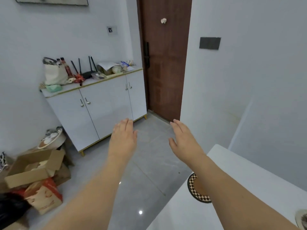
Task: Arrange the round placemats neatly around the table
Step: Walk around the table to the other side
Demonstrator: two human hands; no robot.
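Observation:
A round placemat (194, 188) with a black-and-cream checkered rim and a brown middle lies near the left edge of the white table (232, 166); my right forearm covers its right part. A sliver of another round thing (301, 219) shows at the frame's right edge, on the table. My left hand (123, 136) and my right hand (182, 138) are stretched out in front of me over the grey floor, palms down, fingers straight and loosely together, holding nothing. Both hands are beyond the table's edge, well apart from the placemat.
A white cabinet (99, 110) with clutter on top stands against the left wall. Open cardboard boxes (33, 170) and bags are piled on the floor at the lower left. A brown door (166, 63) is straight ahead. A white wall (249, 88) runs along the right behind the table.

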